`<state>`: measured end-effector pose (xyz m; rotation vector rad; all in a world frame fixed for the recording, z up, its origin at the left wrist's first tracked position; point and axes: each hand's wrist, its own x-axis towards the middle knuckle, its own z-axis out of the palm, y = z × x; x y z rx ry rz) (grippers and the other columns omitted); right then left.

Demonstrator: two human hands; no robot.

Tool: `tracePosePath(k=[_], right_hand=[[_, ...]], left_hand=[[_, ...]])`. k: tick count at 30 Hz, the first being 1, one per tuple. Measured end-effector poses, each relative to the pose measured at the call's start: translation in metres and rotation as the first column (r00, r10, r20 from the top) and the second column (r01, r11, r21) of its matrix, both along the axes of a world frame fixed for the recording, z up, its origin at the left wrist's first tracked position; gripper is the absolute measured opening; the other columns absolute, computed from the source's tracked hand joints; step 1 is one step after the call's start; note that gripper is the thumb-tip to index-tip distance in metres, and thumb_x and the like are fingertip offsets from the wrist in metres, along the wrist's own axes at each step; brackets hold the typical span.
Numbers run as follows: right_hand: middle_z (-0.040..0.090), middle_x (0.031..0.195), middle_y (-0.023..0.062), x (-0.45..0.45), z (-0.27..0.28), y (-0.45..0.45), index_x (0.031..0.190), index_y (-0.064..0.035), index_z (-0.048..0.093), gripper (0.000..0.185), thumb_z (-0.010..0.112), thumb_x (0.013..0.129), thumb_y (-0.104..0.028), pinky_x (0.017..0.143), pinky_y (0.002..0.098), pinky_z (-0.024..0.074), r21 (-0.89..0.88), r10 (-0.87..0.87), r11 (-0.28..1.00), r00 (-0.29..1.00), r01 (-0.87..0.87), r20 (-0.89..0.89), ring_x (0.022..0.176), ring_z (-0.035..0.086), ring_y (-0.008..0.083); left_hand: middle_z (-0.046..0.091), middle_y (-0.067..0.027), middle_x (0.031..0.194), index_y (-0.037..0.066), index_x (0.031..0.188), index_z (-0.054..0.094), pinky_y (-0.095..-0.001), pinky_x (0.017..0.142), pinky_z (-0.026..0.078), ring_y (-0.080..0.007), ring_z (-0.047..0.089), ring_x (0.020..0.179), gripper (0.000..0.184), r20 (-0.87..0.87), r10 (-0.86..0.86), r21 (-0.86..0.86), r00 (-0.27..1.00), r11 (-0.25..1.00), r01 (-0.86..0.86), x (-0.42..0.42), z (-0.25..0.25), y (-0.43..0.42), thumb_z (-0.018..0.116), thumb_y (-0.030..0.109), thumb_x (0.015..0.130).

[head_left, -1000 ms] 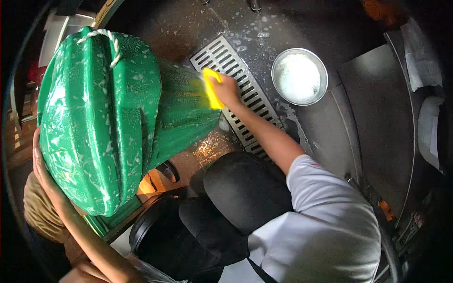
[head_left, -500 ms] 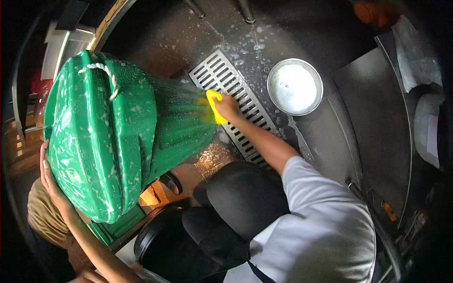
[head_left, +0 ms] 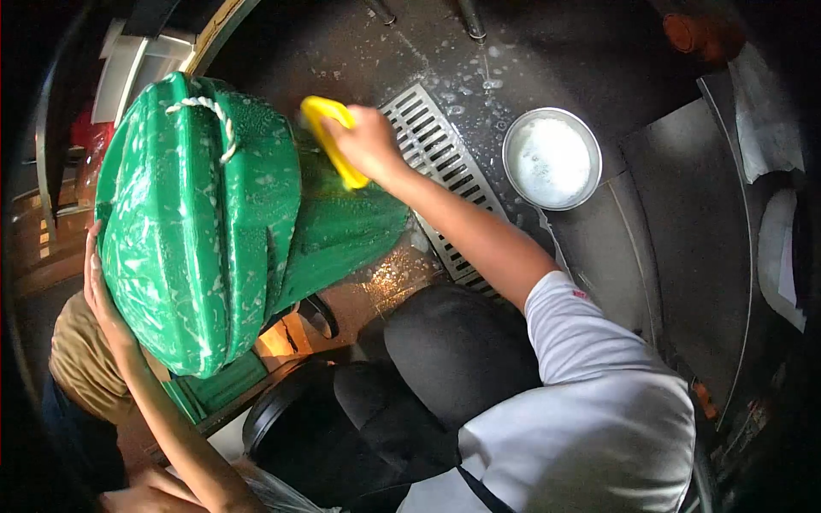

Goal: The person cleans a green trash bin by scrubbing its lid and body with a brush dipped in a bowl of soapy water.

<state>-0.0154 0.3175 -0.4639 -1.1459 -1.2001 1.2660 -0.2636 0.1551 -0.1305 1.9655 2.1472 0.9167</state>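
Observation:
A large green plastic bin, wet and streaked with suds, lies tilted on the left with a white rope handle at its wide end. My left hand rests against its lower left side, fingers stretched flat along the plastic. In my right hand is a yellow scrub brush, gripped with the fingers closed. The brush is over the bin's narrower wall; its underside is hidden, so contact is uncertain.
Suds fill a round metal basin on the wet floor. Between it and the bin runs a slotted metal drain grate. Metal legs stand at the top. Someone's tan-clothed knee is at the left edge.
My right hand has moved the brush left and up, from the bin's far end toward its wide end. The left hand stays against the bin while the view shifts slightly.

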Motion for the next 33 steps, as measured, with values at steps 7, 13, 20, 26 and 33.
tracePosePath(k=[7, 13, 20, 26, 33], right_hand=[[0.073, 0.086, 0.0061, 0.028, 0.051, -0.066, 0.104, 0.0035, 0.071, 0.032, 0.068, 0.098, -0.027, 0.065, 0.0300, 0.0533, -0.171, 0.119, 0.954, 0.835, -0.246, -0.537, 0.072, 0.066, 0.0119], [0.072, 0.075, 0.0184, -0.011, -0.160, -0.087, 0.090, 0.0000, 0.073, 0.031, 0.071, 0.092, -0.031, 0.060, 0.0420, 0.0531, -0.309, -0.176, 0.940, 0.982, 0.147, -0.069, 0.064, 0.070, 0.0296], [0.069, 0.070, 0.0115, 0.003, -0.035, -0.078, 0.092, 0.0012, 0.072, 0.030, 0.069, 0.097, -0.028, 0.056, 0.0343, 0.0508, -0.090, -0.033, 0.996, 0.986, 0.018, -0.164, 0.061, 0.065, 0.0157], [0.074, 0.078, 0.0144, 0.010, -0.104, -0.064, 0.098, -0.0043, 0.075, 0.033, 0.070, 0.093, -0.037, 0.061, 0.0413, 0.0544, -0.304, -0.059, 0.949, 0.994, 0.082, 0.087, 0.068, 0.072, 0.0265], [0.073, 0.082, 0.0196, -0.006, -0.173, -0.028, 0.096, -0.0053, 0.075, 0.042, 0.071, 0.088, -0.046, 0.068, 0.0468, 0.0545, -0.199, 0.046, 0.979, 0.919, 0.036, 0.391, 0.076, 0.072, 0.0362]], left_hand=[[0.053, -0.0172, 0.148, -0.006, 0.145, 0.049, -0.0391, 0.119, 0.033, -0.0249, 0.049, 0.136, 0.053, 0.055, 0.023, -0.022, 0.998, 1.000, -0.022, 0.010, 0.001, 0.002, 0.037, 0.029, 0.109], [0.054, -0.0176, 0.146, -0.007, 0.145, 0.050, -0.0393, 0.118, 0.033, -0.0253, 0.051, 0.134, 0.053, -0.003, 0.026, 0.007, 1.000, 1.000, -0.026, -0.003, 0.005, -0.008, 0.037, 0.030, 0.108], [0.053, -0.0179, 0.147, -0.006, 0.146, 0.048, -0.0349, 0.114, 0.038, -0.0218, 0.053, 0.132, 0.054, 0.075, 0.063, 0.035, 0.995, 0.997, -0.066, -0.021, 0.004, -0.014, 0.036, 0.031, 0.108], [0.053, -0.0172, 0.146, -0.005, 0.147, 0.048, -0.0354, 0.114, 0.040, -0.0228, 0.054, 0.131, 0.055, -0.062, 0.045, 0.021, 0.997, 0.999, -0.044, -0.039, 0.009, -0.014, 0.036, 0.032, 0.109], [0.052, -0.0175, 0.147, -0.005, 0.147, 0.047, -0.0359, 0.115, 0.037, -0.0230, 0.053, 0.131, 0.056, 0.103, 0.068, 0.051, 0.992, 0.996, -0.073, -0.047, 0.006, -0.017, 0.036, 0.034, 0.108]])
